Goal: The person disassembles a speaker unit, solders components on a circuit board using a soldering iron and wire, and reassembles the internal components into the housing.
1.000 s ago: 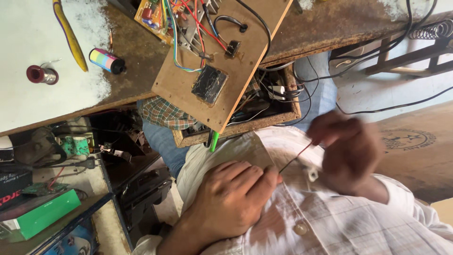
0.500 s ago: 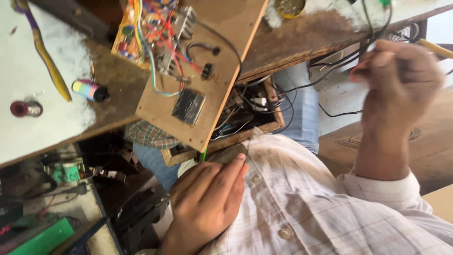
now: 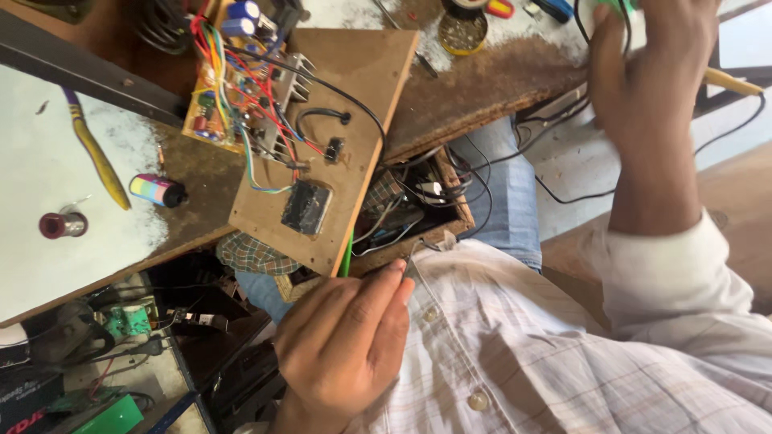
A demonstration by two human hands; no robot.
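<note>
Pinching a thin wire [image 3: 410, 269] in my left hand [image 3: 346, 345], I raise my right hand [image 3: 651, 72], fingers curled around dark cables [image 3: 599, 24], toward the surface [image 3: 482, 88] at one o'clock.

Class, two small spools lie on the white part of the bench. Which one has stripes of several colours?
The striped spool, lying near the worn brown edge beside the yellow tool. The other, the dark red spool, is plain and lies farther left.

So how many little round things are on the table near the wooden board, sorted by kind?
Solder spool, red core: 1
Striped rainbow-coloured roll: 1
Round open tin: 1
Blue cylinder parts on the circuit board: 2
Total: 5
The right hand reaches up by the tin; the left hand rests on the shirt.
</note>
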